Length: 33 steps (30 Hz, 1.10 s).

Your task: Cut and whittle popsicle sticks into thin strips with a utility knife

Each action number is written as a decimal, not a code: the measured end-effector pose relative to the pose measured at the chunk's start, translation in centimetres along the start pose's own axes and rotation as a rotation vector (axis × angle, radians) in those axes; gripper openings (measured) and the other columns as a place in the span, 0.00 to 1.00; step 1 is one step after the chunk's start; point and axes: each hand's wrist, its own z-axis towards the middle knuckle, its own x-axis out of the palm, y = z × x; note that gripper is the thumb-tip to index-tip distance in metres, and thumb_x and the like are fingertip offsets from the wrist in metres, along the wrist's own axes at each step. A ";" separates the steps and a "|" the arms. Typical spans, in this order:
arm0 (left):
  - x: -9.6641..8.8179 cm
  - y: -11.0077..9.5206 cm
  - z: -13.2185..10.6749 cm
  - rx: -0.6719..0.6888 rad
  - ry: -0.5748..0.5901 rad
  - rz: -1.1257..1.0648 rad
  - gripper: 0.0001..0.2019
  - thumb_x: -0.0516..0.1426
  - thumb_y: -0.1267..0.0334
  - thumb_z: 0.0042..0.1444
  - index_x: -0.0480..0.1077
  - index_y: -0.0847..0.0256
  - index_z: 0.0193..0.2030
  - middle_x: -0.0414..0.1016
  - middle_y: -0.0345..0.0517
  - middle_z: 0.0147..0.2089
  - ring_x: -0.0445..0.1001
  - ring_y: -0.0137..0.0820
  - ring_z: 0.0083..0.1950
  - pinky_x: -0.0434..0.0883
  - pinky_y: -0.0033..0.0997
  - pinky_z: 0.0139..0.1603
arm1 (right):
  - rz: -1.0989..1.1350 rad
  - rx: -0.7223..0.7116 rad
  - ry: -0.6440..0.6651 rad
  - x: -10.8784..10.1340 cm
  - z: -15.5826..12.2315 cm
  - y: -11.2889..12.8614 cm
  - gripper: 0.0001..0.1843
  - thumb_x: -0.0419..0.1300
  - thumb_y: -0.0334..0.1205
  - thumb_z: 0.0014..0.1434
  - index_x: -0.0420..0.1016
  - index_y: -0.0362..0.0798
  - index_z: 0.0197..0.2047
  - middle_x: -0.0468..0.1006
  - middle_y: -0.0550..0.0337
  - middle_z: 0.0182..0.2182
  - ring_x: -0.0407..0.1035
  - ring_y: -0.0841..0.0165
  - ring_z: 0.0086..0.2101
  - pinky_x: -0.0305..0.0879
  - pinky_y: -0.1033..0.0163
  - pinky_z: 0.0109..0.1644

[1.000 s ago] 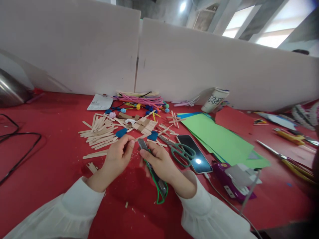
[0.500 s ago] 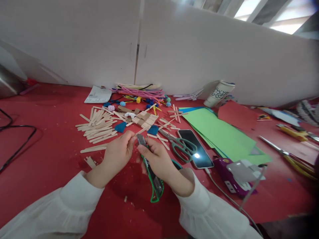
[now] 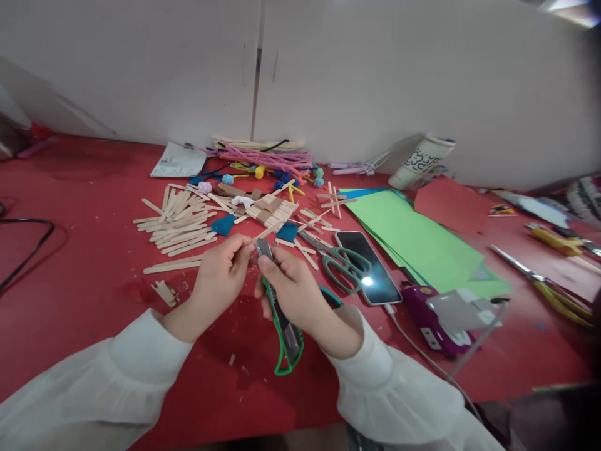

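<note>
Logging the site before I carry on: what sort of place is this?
Probably a craft workspace, though the wider room is mostly out of view. The red table bears loose wooden craft sticks, a bundle of pink pipe cleaners and sheets of green paper.

"What are the hands holding?"
"The left hand pinches a thin wooden stick; the right hand grips a green-edged cutter, its tip just beside the stick."
"Around them?"
"Loose sticks at ten o'clock, pink pipe cleaners at twelve, a tilted cup at two, scissors overlapping a phone at three."
</note>
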 end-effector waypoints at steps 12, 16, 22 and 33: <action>-0.1 -0.1 0.4 0.022 -0.001 0.085 0.10 0.47 0.59 0.58 0.63 0.58 0.29 0.65 0.35 0.22 0.64 0.27 0.24 0.59 0.26 0.28 | -0.173 -0.086 -0.065 -0.1 0.1 -0.4 0.07 0.46 0.42 0.63 0.58 0.50 0.35 0.65 0.70 0.18 0.62 0.75 0.13 0.56 0.70 0.16; -0.6 0.1 0.8 -0.048 -0.018 0.000 0.11 0.48 0.58 0.57 0.62 0.59 0.27 0.63 0.35 0.21 0.60 0.26 0.22 0.59 0.27 0.27 | -0.605 -0.259 -0.165 -0.5 -0.4 -0.4 0.08 0.48 0.41 0.63 0.56 0.50 0.32 0.65 0.66 0.20 0.63 0.72 0.17 0.55 0.66 0.23; -0.3 0.2 0.6 -0.172 0.064 -0.417 0.07 0.48 0.61 0.56 0.64 0.60 0.35 0.65 0.36 0.25 0.61 0.24 0.23 0.60 0.24 0.24 | -0.622 -0.341 -0.208 -0.7 -0.8 -0.2 0.10 0.46 0.45 0.64 0.55 0.51 0.32 0.65 0.65 0.22 0.62 0.71 0.20 0.56 0.65 0.27; 0.0 -0.5 0.0 -0.112 0.145 -0.426 0.06 0.52 0.60 0.55 0.62 0.59 0.31 0.67 0.35 0.26 0.67 0.22 0.22 0.67 0.23 0.25 | -0.797 -0.352 -0.229 -1.0 -0.7 -0.3 0.09 0.44 0.43 0.63 0.59 0.50 0.36 0.67 0.60 0.24 0.63 0.68 0.23 0.53 0.64 0.27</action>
